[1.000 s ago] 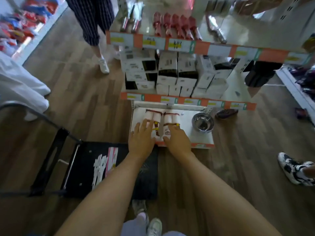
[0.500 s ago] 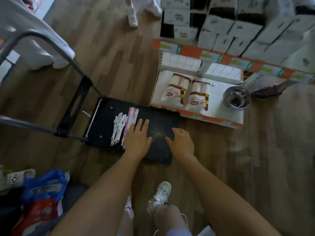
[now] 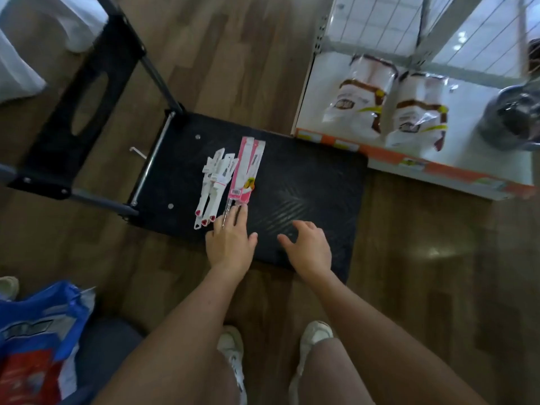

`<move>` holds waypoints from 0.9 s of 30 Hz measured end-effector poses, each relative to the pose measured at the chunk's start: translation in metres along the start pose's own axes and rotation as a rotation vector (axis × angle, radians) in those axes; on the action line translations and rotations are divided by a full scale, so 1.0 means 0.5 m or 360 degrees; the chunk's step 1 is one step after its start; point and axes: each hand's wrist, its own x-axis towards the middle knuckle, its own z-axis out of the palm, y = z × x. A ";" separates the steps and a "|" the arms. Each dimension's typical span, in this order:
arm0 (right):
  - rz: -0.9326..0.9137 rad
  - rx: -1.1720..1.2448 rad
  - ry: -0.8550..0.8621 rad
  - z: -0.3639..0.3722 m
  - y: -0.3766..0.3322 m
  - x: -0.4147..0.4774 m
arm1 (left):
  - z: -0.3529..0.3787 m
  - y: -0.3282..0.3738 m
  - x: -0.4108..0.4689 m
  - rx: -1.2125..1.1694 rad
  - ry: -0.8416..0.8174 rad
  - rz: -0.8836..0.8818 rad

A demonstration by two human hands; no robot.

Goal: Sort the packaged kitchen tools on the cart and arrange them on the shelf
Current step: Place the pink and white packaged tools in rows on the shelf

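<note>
My left hand (image 3: 230,247) is over the cart deck (image 3: 306,176), fingers straight, gripping nothing; the fingertips (image 3: 241,213) touch the near end of the pink tool packs (image 3: 247,171). The white tool packs (image 3: 213,185) lie just left of those. My right hand (image 3: 309,249) is to the right of the packs, fingers relaxed and empty. The shelf (image 3: 473,112) is far right.
</note>
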 end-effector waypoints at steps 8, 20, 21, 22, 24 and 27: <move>-0.0086 0.0092 0.0068 0.242 0.017 0.198 | 0.211 -0.115 0.160 -0.0002 0.0177 -0.0095; -0.0056 0.0153 0.0034 0.365 -0.013 0.318 | 0.310 -0.155 0.256 -0.0086 0.0218 -0.0111; -0.0044 0.0173 0.0048 0.372 -0.017 0.323 | 0.310 -0.154 0.261 -0.0156 0.0208 -0.0126; -0.0032 0.0195 0.0066 0.378 -0.020 0.326 | 0.310 -0.153 0.264 -0.0214 0.0207 -0.0133; -0.0010 0.0251 0.0091 0.385 -0.030 0.330 | 0.307 -0.153 0.269 -0.0262 0.0216 -0.0128; -0.0001 0.0297 0.0063 0.392 -0.044 0.329 | 0.307 -0.158 0.275 -0.0318 0.0223 -0.0120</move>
